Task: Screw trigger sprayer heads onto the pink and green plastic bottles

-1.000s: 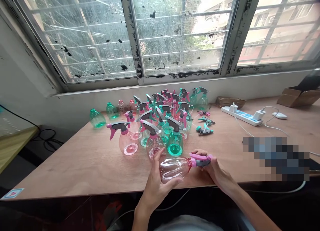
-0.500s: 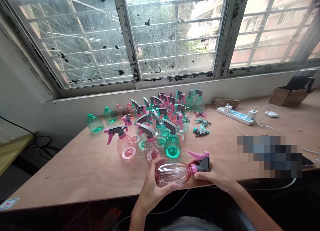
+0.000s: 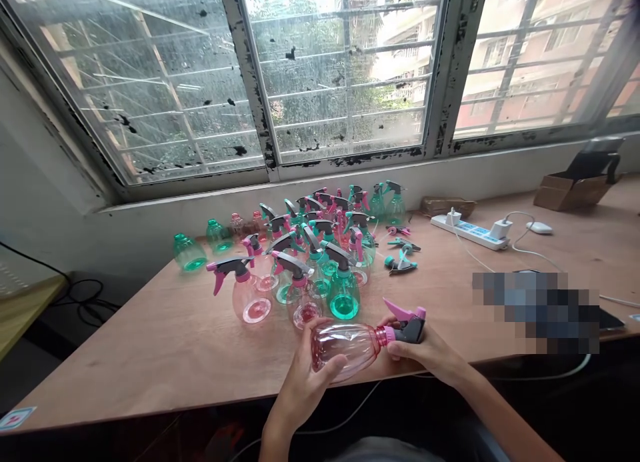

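A clear pink spray bottle (image 3: 347, 347) lies on its side in the air near the table's front edge, its neck toward the right. My left hand (image 3: 303, 375) is wrapped round the bottle's body from the left. At the neck, my right hand (image 3: 433, 350) grips the grey and pink spray head (image 3: 411, 330), whose pink trigger points up and to the left. The pink collar sits at the bottle's mouth; whether it is fully screwed on I cannot tell. Just beyond stand a green spray bottle (image 3: 344, 297) and a pink spray bottle (image 3: 304, 305), both with heads on.
Several more pink and green spray bottles crowd behind. Headless green bottles (image 3: 189, 252) stand at the far left. Loose spray heads (image 3: 401, 262) lie right of the group. Farther right are a power strip (image 3: 470, 232), a cardboard box (image 3: 567, 187) and a blurred-out item (image 3: 537, 312).
The spray head has turned a little in my right hand, and its trigger has shifted right. My left hand keeps its hold on the bottle. The view has shifted slightly.
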{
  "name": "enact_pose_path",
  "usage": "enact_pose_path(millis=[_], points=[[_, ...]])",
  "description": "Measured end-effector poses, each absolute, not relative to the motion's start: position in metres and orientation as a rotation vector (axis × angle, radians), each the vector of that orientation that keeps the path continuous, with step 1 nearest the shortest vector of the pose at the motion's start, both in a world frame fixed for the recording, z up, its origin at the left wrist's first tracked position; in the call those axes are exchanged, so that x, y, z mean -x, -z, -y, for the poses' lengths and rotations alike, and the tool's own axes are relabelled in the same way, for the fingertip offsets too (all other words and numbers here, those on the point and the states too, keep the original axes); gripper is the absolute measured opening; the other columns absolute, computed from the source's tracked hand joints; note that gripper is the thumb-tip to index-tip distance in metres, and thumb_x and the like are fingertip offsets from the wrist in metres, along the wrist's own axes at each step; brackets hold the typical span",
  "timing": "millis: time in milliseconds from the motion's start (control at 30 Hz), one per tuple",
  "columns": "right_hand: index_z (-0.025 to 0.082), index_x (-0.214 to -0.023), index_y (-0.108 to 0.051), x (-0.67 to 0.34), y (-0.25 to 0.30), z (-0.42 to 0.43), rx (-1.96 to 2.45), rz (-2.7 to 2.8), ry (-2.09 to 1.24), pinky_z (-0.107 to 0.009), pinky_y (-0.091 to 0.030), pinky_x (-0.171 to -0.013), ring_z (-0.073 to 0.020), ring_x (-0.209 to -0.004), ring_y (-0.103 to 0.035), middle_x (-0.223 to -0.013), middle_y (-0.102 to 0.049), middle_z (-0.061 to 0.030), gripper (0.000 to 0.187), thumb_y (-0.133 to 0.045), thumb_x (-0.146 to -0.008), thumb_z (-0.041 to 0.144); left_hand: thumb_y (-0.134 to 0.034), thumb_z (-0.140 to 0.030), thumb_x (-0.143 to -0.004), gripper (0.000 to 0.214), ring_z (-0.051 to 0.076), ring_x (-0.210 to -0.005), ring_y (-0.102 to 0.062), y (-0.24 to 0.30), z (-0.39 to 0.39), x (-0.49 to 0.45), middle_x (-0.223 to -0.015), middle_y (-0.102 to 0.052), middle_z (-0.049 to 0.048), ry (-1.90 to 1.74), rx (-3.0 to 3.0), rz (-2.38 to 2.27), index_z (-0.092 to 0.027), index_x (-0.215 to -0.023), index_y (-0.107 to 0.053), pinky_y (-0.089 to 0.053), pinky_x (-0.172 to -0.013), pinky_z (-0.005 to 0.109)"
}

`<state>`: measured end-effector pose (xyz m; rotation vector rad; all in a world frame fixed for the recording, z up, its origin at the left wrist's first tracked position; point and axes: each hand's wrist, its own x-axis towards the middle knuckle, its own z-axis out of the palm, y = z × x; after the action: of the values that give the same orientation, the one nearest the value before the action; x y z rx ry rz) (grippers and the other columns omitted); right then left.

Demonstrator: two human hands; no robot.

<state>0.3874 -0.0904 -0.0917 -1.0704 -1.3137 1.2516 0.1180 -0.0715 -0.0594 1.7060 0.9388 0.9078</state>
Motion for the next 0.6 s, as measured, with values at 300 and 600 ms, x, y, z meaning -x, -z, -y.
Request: enact_pose_path(millis=[300,600], points=[[0.019,-0.097,-0.066,-0.385,0.094,0.090,0.990,1.231,-1.290,-0.028,-0.045,-0.058,-0.0138,-0.055,-0.054,-0.059,-0.061,0.0041,0.034,-0.080,-0.082,0.046,-0.081,-0.036,-0.081,0.087,0.031,-0.150,-0.031,0.060,0.071,-0.120,-0.160,-0.035,0.0069,-0.843,-1.766,-0.944,-0.035,-0.152,-0.031,-0.024,-0.126,0.047],[0.020,-0.101,-0.065,-0.383,0.098,0.089,0.966,1.270,-1.303,-0.030,-0.050,-0.059,-0.0138,-0.055,-0.056,-0.059,-0.061,0.0047,0.033,-0.080,-0.083,0.044,-0.048,-0.062,-0.096,0.079,0.028,-0.158,-0.011,0.066,0.064,-0.114,-0.169,-0.023,0.0073,-0.801,-1.661,-0.965,-0.027,-0.161,-0.020,-0.010,-0.129,0.049]])
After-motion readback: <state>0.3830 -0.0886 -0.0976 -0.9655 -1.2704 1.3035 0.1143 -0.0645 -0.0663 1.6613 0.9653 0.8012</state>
